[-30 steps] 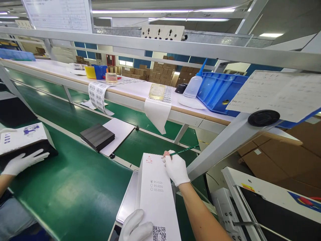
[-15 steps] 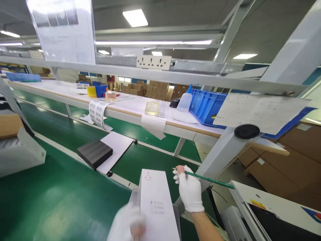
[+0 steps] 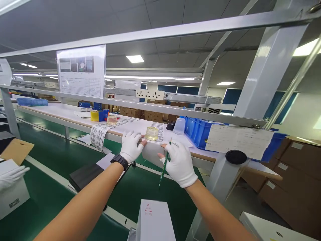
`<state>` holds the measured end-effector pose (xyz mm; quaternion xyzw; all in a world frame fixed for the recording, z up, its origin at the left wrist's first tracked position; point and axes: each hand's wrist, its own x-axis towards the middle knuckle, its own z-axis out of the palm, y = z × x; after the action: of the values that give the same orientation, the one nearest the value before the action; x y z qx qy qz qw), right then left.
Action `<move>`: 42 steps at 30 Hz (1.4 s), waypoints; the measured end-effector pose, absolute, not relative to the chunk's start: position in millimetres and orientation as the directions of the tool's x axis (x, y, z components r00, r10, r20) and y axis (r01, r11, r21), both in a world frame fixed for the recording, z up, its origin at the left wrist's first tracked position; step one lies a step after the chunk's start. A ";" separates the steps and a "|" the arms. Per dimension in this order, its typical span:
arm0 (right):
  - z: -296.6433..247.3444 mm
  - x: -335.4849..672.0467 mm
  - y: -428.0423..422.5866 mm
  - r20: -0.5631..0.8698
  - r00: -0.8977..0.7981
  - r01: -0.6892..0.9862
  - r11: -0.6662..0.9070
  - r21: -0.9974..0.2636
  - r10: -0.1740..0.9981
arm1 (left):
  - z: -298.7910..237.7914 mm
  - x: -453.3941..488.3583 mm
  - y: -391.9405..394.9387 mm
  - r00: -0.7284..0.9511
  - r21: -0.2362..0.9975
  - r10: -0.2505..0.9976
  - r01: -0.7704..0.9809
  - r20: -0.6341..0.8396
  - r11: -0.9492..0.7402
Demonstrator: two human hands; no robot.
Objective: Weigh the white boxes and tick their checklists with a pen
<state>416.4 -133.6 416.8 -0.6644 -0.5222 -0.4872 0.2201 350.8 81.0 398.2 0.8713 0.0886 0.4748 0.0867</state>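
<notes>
Left hand [image 3: 130, 146], white-gloved, black watch [image 3: 121, 160] at the wrist: its grip is lying open, fingers spread flat on the upper edge of the hanging label sheet [image 3: 152, 154], just left of the clear tape roll [image 3: 151, 133].

Right hand [image 3: 180, 164], white-gloved: its grip is closing on a green pencil [image 3: 164, 167], which is pointing down along the palm side, while the fingertips are reaching to the right part of the same sheet.

Label sheet: draping over the front edge of the raised white surface [image 3: 62, 115], its top end pinned under the tape roll, its blank lower part hanging toward the green conveyor belt [image 3: 50, 197].

On the surface, to the right of the roll: a black round item [image 3: 171, 125], a translucent bottle [image 3: 179, 126], a blue bin [image 3: 198, 132]. To the left: a second barcode label strip [image 3: 98, 135] hanging over the edge, another clear roll [image 3: 111, 119], yellow and blue containers [image 3: 99, 115].

Below, nearest the camera: a white carton [image 3: 154, 221] with a red mark, lying on the belt.

Further left on the belt: a dark flat stack [image 3: 84, 175] on a white sheet.

Far left: another person's gloved hand [image 3: 11, 176] is resting on a white box [image 3: 12, 194].
</notes>
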 end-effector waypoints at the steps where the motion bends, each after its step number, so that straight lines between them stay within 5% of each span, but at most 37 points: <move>1: 420.4 418.9 -126.3 0.863 -0.011 0.910 -0.353 0.219 0.505 | 394.5 350.3 82.6 0.524 0.245 0.236 0.053 0.818 -0.968; 8: 432.6 427.7 -87.9 0.798 0.106 0.835 -0.490 0.252 0.593 | 390.0 349.1 90.3 0.494 0.258 0.215 -0.020 0.843 -0.966; 17: 423.4 409.9 -87.5 0.813 -0.197 0.801 -0.388 0.455 0.547 | 394.8 342.7 90.5 0.565 0.276 0.209 -0.034 0.798 -0.961; 21: 395.0 387.4 -108.7 0.882 -0.143 0.925 -0.256 0.280 0.448 | 396.0 332.1 97.5 0.640 0.190 0.100 -0.074 0.762 -0.979; 24: 389.2 388.4 -118.3 0.913 -0.030 0.932 -0.319 0.173 0.406 | 395.7 330.1 101.1 0.667 0.174 0.081 -0.074 0.740 -0.982; 31: 428.4 417.7 -87.6 0.843 0.082 0.787 -0.553 0.273 0.532 | 397.0 335.3 98.0 0.666 0.174 0.119 -0.016 0.737 -0.985; 39: 422.0 403.9 -82.5 0.849 -0.136 0.845 -0.388 0.369 0.511 | 398.8 333.7 96.2 0.663 0.179 0.129 -0.008 0.738 -0.984; 42: 391.9 381.4 -103.8 0.909 0.009 0.977 -0.196 0.080 0.418 | 404.8 330.9 101.1 0.692 0.149 0.092 -0.023 0.716 -0.989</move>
<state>381.4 -103.8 391.9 -0.6355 -0.5488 -0.4407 0.3174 330.9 101.1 404.8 0.9168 0.0190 0.3922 0.0731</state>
